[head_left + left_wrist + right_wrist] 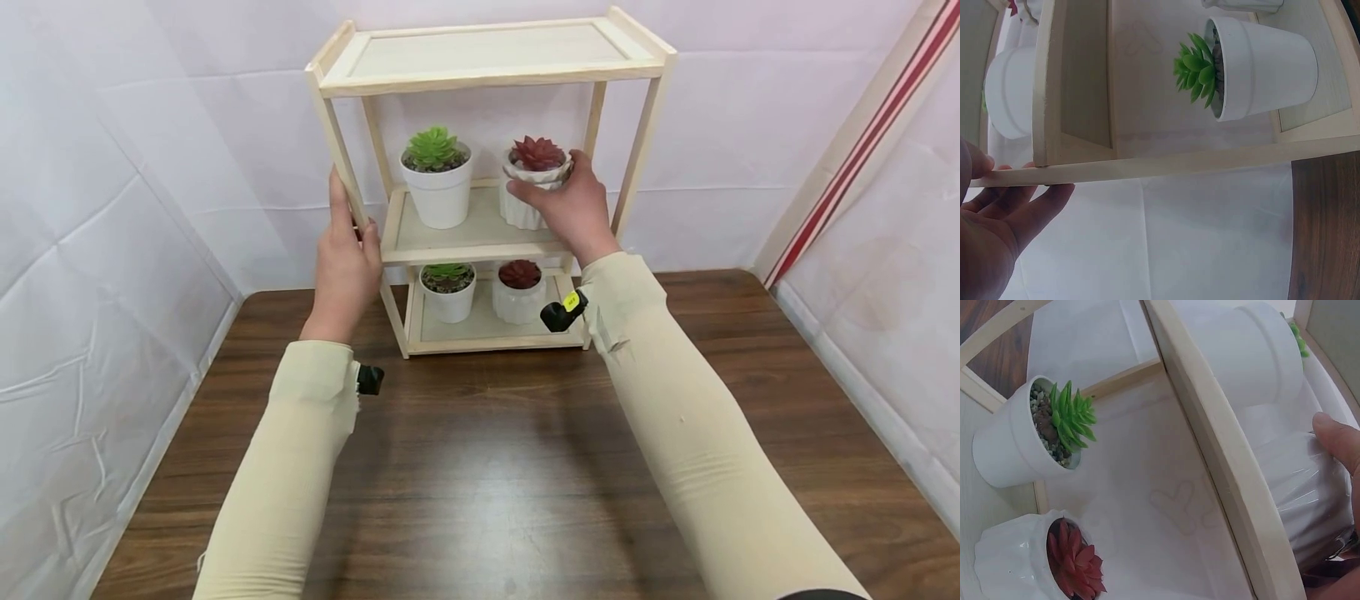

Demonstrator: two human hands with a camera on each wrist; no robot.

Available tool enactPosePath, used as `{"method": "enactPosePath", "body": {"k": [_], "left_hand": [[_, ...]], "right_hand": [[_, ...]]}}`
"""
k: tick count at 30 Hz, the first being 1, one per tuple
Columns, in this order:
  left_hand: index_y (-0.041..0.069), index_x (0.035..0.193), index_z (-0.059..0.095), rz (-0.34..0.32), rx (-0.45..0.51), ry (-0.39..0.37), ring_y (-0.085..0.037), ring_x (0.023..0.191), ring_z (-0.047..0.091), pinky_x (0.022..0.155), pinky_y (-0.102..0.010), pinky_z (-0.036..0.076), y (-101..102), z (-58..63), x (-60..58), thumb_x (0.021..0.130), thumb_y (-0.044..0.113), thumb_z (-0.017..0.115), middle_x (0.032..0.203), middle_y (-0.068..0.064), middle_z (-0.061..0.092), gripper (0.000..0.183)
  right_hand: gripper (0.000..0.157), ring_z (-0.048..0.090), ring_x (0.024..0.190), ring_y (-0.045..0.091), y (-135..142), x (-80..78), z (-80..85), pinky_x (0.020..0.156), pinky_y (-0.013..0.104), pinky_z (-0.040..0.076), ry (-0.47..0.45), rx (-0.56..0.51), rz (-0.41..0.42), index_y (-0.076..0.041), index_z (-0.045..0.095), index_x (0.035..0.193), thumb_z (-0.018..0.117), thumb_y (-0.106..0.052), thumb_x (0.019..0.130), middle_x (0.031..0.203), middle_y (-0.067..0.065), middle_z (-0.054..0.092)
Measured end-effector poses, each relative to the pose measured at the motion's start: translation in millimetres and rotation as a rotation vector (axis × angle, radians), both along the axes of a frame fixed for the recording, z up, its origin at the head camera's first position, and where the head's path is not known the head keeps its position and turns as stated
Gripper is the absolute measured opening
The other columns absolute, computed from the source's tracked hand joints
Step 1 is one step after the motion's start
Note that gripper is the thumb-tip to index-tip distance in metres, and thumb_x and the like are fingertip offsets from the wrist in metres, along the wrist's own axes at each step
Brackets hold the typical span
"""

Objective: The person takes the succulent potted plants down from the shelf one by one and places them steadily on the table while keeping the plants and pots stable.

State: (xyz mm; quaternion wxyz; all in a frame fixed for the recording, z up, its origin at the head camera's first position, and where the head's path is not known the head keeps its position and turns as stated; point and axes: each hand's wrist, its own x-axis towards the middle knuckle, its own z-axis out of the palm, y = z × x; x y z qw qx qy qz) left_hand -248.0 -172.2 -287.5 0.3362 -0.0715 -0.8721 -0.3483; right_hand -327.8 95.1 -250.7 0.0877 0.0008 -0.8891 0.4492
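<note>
A small wooden shelf rack (495,77) stands at the back of the table. My left hand (347,267) grips its left front post (1166,167), thumb on one side and fingers on the other. On the middle shelf, my right hand (573,208) holds a white ribbed pot with a red succulent (537,155), thumb at the front and fingers round the right side. In the right wrist view that ribbed pot (1304,494) shows beside the thumb, its plant hidden. Left of it on the same shelf is a smooth white pot with a green succulent (438,187).
On the bottom shelf stand another green succulent pot (450,298) and another red succulent pot (520,300). The brown wooden table (480,467) extends in front of the rack. White sheeting (247,150) hangs behind and at the sides, with a red stripe (855,150) at right.
</note>
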Motion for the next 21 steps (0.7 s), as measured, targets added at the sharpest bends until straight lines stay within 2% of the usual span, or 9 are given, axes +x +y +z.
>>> {"method": "enactPosePath", "body": {"k": [6, 13, 21], "left_hand": [[0.025, 0.147, 0.002, 0.0, -0.005, 0.008, -0.034, 0.089, 0.059, 0.073, -0.045, 0.049, 1.2, -0.5, 0.7, 0.094, 0.015, 0.044, 0.101, -0.027, 0.059, 0.068], [0.023, 0.147, 0.003, -0.012, 0.0, 0.026, -0.035, 0.091, 0.059, 0.074, -0.045, 0.049, 2.0, -0.3, 0.9, 0.093, 0.013, 0.045, 0.105, -0.03, 0.057, 0.069], [0.024, 0.147, 0.003, -0.005, 0.003, 0.027, -0.036, 0.093, 0.059, 0.076, -0.046, 0.048, 3.2, -0.5, 0.5, 0.093, 0.013, 0.045, 0.105, -0.03, 0.057, 0.068]], "right_hand": [[0.111, 0.038, 0.128, 0.013, -0.1, -2.3, -0.8, 0.103, 0.03, 0.034, -0.01, -0.01, -0.002, -0.018, 0.018, 0.144, 0.07, -0.066, 0.059, 0.142, 0.004, 0.039], [0.111, 0.04, 0.127, 0.012, -1.3, -4.1, -0.2, 0.102, 0.029, 0.035, -0.02, -0.024, -0.01, -0.018, 0.02, 0.143, 0.071, -0.067, 0.056, 0.141, 0.004, 0.04], [0.106, 0.041, 0.124, 0.013, -1.6, -5.7, 0.5, 0.101, 0.029, 0.036, -0.033, -0.038, -0.021, -0.017, 0.026, 0.14, 0.072, -0.065, 0.058, 0.139, 0.003, 0.043]]}}
